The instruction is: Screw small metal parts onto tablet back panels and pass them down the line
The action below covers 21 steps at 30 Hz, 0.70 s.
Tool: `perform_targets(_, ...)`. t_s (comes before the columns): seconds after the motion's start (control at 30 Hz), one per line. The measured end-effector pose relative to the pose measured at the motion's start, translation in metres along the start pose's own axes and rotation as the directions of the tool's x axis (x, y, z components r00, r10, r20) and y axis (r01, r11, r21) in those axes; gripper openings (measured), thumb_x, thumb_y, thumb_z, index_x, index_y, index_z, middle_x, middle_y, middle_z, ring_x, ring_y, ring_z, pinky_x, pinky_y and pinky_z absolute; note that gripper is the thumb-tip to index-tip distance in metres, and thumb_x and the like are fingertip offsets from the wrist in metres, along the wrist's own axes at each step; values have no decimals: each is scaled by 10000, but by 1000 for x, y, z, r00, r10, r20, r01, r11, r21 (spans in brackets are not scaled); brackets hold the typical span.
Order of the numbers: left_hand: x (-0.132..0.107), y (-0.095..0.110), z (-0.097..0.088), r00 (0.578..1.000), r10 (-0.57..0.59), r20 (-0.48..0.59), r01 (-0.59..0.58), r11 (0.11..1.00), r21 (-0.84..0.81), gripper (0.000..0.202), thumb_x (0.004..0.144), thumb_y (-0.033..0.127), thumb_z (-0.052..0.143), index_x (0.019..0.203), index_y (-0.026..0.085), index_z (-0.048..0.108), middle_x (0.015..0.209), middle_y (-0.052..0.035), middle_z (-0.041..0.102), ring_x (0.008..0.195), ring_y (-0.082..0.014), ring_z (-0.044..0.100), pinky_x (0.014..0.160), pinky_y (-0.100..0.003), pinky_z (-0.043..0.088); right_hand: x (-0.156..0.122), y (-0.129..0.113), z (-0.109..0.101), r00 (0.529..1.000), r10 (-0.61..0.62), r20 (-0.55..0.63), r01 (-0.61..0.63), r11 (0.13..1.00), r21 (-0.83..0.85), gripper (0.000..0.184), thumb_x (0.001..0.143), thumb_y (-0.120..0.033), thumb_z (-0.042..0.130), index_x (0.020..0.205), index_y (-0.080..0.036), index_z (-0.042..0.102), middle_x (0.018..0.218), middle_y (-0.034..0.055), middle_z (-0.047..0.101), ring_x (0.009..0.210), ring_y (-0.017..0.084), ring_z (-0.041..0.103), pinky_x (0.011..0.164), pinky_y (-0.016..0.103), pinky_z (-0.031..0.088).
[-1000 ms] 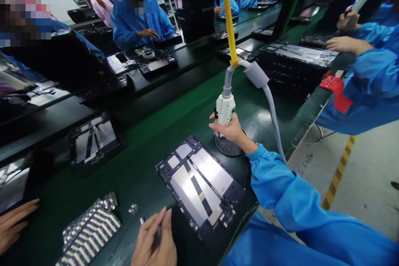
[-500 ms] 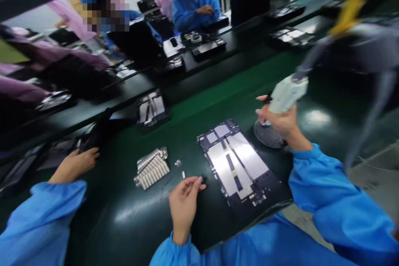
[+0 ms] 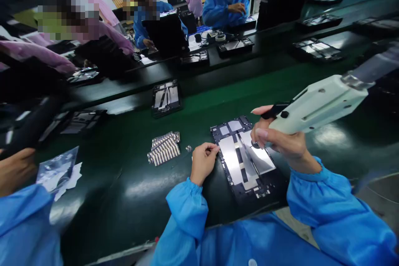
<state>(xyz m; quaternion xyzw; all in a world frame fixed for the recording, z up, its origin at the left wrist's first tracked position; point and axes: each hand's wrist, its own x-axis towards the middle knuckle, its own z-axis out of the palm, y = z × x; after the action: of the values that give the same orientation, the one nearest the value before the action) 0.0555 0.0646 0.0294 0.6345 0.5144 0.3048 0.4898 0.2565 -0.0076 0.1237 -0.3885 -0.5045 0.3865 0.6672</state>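
Observation:
My right hand [image 3: 285, 143] is wrapped round a pale green powered screwdriver [image 3: 324, 102] with a grey cable or hose at its rear. Its dark nose end points down over the right part of an opened tablet [image 3: 229, 156], which lies face down with silver panels and black ribbon strips showing. Whether the tip touches the tablet I cannot tell. At the tablet's left edge, my left hand [image 3: 204, 162] has thumb and fingers pinched together; anything between them is too small to make out. Left of this hand lies a stack of small circuit boards [image 3: 165, 149].
Tiny loose parts [image 3: 188, 148] sit beside the boards. Another opened tablet [image 3: 166, 96] lies farther back on the green bench. At the left, a co-worker's hand [image 3: 18, 170] holds a dark object near a clear plastic bag [image 3: 57, 166]. Other people work across the line.
My right hand has brought the screwdriver left, from beside a round black dish to over the tablet. My left hand has moved up to the tablet's edge. The view has shifted.

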Motion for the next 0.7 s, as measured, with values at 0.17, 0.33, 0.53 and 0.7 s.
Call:
perform_targets(0.17,8,3,-6,998,19,56,-21,999,38,89,692,253,681,676,165,688,597,-4,648,497,-103,541,496,-209,399,3,3,22,996,43,81,-45,999,13,335,784,-268,687,1093,-225,565,511,-63,553,455,142,541,512,331,482)
perform_targets(0.33,5,8,-4,999,6,35,-6,1000,1,46,681,185,672,642,162,666,598,9,636,517,-81,531,503,-181,391,15,20,52,987,76,143,-83,996,43,313,759,-256,675,1047,-186,575,495,-67,550,418,114,518,456,280,453)
perform_targets(0.53,3,4,-1,989,-145,28,148,979,-137,129,675,194,692,695,143,575,547,35,567,455,-93,574,394,-164,425,29,53,76,978,145,150,-142,989,-33,175,704,-236,686,861,-183,631,487,-57,551,435,113,520,490,293,489)
perform_targets(0.7,7,3,-2,976,-210,48,216,956,-199,163,665,171,711,673,135,552,540,27,574,422,-99,583,346,-161,433,32,66,80,971,194,139,-185,980,-74,199,682,-205,670,877,-193,633,462,-62,545,427,121,514,491,301,487)
